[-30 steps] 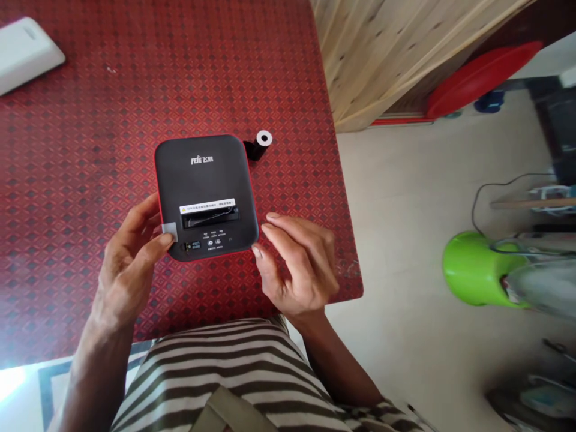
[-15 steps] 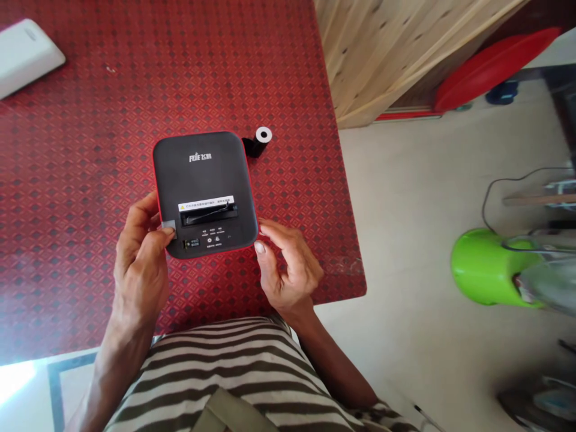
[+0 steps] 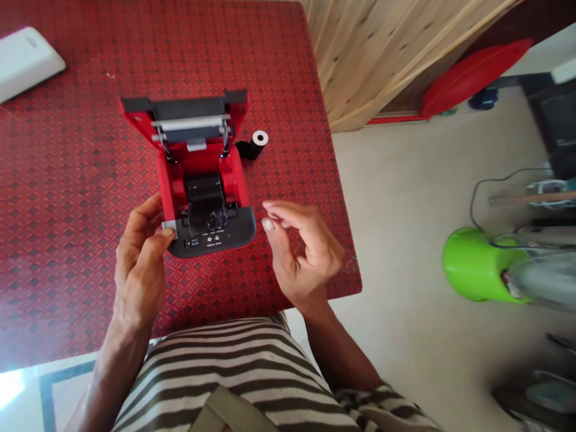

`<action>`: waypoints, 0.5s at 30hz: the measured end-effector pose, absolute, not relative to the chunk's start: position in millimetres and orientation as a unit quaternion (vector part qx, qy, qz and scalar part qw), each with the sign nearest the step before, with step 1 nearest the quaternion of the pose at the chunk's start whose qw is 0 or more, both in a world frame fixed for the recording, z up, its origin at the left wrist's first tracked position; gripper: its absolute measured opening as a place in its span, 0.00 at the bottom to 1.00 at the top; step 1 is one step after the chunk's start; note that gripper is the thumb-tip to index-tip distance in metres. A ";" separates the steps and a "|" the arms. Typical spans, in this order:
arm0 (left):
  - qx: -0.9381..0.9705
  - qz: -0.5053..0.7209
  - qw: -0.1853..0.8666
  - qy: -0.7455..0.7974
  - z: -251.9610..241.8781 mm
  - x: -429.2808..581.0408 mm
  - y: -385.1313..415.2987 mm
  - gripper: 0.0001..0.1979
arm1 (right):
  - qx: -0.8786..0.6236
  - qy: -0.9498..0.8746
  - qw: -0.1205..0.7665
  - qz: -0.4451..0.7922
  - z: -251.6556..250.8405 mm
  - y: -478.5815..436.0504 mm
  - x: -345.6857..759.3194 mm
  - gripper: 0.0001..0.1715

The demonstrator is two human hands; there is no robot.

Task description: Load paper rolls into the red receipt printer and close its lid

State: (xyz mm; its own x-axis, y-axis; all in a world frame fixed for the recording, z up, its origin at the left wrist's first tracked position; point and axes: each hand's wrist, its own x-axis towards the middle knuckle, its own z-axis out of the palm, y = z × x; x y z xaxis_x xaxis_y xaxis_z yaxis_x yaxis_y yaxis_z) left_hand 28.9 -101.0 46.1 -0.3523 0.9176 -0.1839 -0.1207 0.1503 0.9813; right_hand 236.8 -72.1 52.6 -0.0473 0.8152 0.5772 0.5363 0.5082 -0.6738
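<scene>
A small red and black printer (image 3: 202, 198) stands on the red patterned table (image 3: 81, 168), its lid (image 3: 186, 114) swung up and back. The open bay shows a dark roll of paper (image 3: 204, 201). My left hand (image 3: 141, 258) grips the printer's front left corner, thumb on a grey latch tab (image 3: 168, 226). Just right of the printer's front edge my right hand (image 3: 303, 252) hovers with fingers loosely curled, holding nothing and not touching it. A small black roll with a white core (image 3: 255, 144) lies beside the printer's right rear.
A white box (image 3: 24, 60) lies at the table's far left corner. The table's right edge drops to a pale floor with wooden boards (image 3: 382, 48), a red basin (image 3: 472, 75) and a green object (image 3: 477, 267) with cables.
The printer's lid, shut in both earlier frames, now stands open. My right hand has come off the printer's right corner and pulled slightly away.
</scene>
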 end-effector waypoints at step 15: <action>0.501 0.481 0.313 0.648 16.6 5.0 -76.8 0.23 | -0.393 -0.912 -0.073 0.095 117.7 17.7 148.1 0.23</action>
